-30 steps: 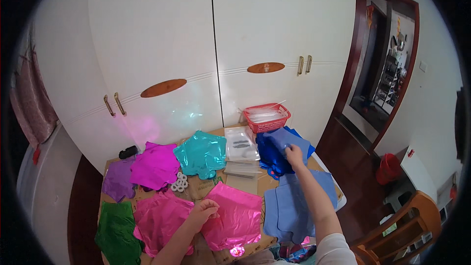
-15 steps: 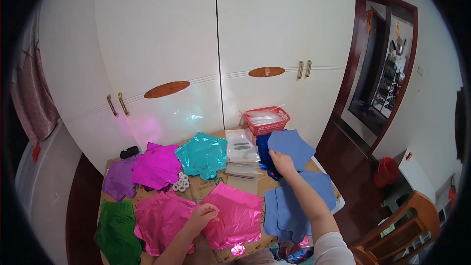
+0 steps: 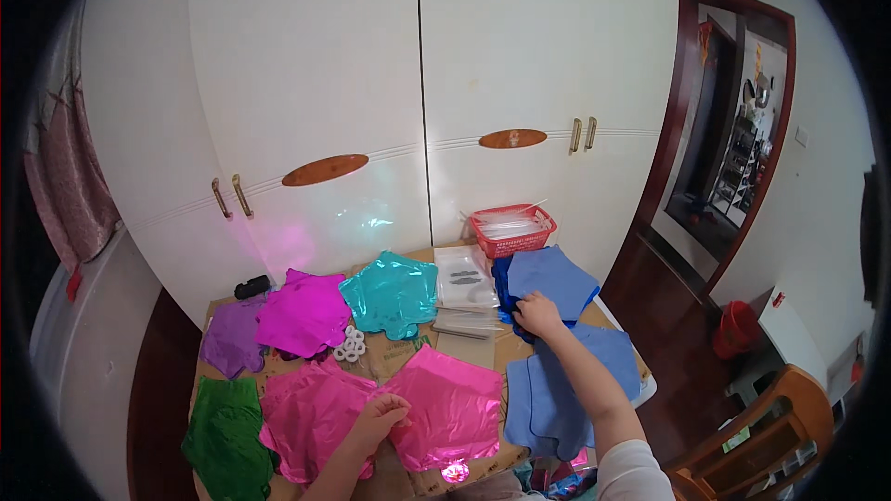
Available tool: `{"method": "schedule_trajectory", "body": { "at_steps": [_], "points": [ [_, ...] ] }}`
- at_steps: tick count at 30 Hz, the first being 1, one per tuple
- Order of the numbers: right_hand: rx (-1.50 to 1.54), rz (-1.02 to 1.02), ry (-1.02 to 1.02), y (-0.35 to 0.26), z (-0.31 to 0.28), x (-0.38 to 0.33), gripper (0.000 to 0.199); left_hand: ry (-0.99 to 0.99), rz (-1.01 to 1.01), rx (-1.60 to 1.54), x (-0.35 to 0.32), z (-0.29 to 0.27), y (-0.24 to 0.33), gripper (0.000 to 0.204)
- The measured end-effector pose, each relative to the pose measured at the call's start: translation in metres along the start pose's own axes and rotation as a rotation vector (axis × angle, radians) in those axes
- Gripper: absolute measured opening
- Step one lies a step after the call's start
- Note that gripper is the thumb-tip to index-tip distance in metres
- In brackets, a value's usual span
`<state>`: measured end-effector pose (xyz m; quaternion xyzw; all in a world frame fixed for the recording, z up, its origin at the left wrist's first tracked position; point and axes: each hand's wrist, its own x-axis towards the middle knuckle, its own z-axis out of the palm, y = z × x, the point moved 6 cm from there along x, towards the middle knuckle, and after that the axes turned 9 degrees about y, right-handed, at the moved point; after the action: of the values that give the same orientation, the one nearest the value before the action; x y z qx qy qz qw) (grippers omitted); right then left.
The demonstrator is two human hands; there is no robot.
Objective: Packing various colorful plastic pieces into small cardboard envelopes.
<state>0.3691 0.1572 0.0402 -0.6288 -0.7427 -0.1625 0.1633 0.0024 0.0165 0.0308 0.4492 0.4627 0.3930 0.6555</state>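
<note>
"Contact first: what is the right hand (image 3: 538, 315) touching?"

"Its fingertips are bending together at the left edge of a light-blue, broad-pointed sheet of thin film (image 3: 557, 271), which is lying just beyond the hand and to its right. I cannot tell whether they are pinching the edge or merely resting on it."

"And what is lying around that hand?"

"Shiny dark-blue foil sheets (image 3: 502, 276) are showing beside its fingertips, partly covered by the light-blue one. Nearer the body than the hand, matte light-blue, lobed sheets (image 3: 543, 404) are spreading below the forearm. Well beyond the hand, a red plastic openwork basket (image 3: 515, 245) is standing."

"How are you expecting that top sheet to handle?"

"I am judging it very light and limp, probably slippery against its neighbours, with layers perhaps clinging together. Creasing is worrying me more than breaking."

"So where are you advising a hold?"

"I am favouring one point or a free edge, thumb below and forefinger above, pressing lightly. Grabbing the middle would probably be crumpling it."

"What about the left hand (image 3: 380, 414)?"

"Its fingers are curling toward the thumb over the left edge of a glossy bright-pink foil sheet (image 3: 452, 408). Whether they are holding anything, I cannot tell. Another crinkled pink foil sheet (image 3: 311, 417) is lying to that hand's left, and everything is sitting on a worktop covered in brown cardboard (image 3: 473, 354)."
</note>
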Motion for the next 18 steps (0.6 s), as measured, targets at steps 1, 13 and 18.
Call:
{"method": "schedule_trajectory", "body": {
  "at_steps": [1,13,18],
  "points": [
    [0.0,0.006,0.018,0.005,0.007,0.001,0.021,-0.003,0.001,0.004,0.001,-0.001,0.0,0.007],
    [0.949,0.843,0.282,0.064,0.033,-0.004,0.023,0.027,0.014,0.006,-0.008,-0.008,0.007,0.008],
    [0.786,1.004,0.581,0.164,0.006,-0.017,0.02,-0.048,0.064,-0.009,-0.006,-0.009,0.014,0.009]
  ]
}}
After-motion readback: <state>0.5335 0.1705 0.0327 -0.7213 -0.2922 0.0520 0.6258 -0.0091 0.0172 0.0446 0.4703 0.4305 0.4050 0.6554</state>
